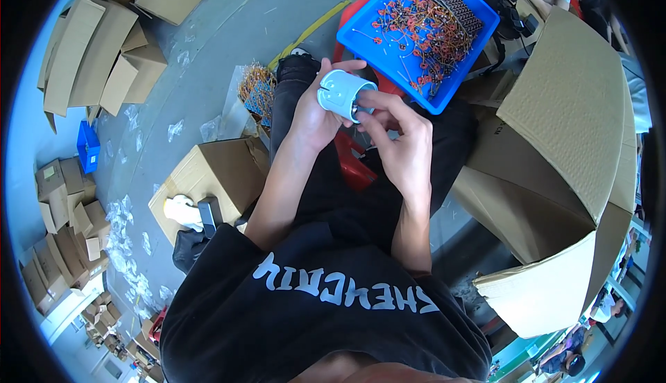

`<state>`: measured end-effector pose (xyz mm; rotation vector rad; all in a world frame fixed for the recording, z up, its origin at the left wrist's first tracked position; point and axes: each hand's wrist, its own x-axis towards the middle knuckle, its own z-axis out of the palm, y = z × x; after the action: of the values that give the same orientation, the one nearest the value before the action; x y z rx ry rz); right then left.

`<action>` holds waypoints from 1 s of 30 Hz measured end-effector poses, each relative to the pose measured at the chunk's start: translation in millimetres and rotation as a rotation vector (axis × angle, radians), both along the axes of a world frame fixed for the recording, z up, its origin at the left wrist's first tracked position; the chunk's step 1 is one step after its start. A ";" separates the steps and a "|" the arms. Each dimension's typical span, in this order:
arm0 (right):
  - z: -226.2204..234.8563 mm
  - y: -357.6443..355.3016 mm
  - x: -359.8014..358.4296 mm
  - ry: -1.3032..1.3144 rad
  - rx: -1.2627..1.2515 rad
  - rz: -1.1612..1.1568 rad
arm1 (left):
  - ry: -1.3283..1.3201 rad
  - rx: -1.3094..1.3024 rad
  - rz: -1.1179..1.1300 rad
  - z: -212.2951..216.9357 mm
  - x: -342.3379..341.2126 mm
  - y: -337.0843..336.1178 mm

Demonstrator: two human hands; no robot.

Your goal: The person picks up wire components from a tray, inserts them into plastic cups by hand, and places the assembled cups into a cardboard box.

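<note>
- Cardboard boxes [97,57] lie flattened and stacked on the floor [208,43] at your far left, well apart from your hands and out of reach.
- Nearer, an open carton [208,175] stands just beside your left knee, with a white object and a dark one lying in it, close enough to reach without getting up.
- Your left hand [312,109] wraps its fingers around the white plastic housing [343,93], gripping it above your lap with the round end tilted toward you so you can see into it.
- Your right hand [395,137] meets the housing from the side, fingers pinched shut at its lower rim; what they pinch is too small to tell.
- Just beyond, the blue tray [361,32] of orange-and-dark wired parts [427,22] rests within arm's reach.
- A large open carton [562,126] stands at your right.
</note>
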<state>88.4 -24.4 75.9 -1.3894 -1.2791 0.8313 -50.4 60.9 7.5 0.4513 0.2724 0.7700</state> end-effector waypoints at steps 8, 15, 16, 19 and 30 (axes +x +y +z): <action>14.9 4.6 -8.0 -0.006 -0.179 0.056 | 0.121 -0.088 0.116 -11.8 8.0 -8.1; 14.5 -0.1 -9.4 -0.017 -0.041 0.004 | 0.051 -0.002 0.243 30.8 21.4 -20.8; 16.3 -3.8 -10.1 -0.070 -0.015 0.008 | 0.046 0.050 0.268 32.7 21.8 -22.0; 17.9 -10.3 -13.9 -0.135 0.052 -0.024 | -0.066 0.064 0.207 17.2 12.5 -16.7; 5.3 -5.1 -21.0 -0.281 -0.044 -0.044 | -0.091 -0.048 0.119 -6.8 6.9 -10.0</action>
<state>67.4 -29.5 81.2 -1.6058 -1.4430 0.6530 -43.5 50.8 0.7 0.3564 0.2337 0.8955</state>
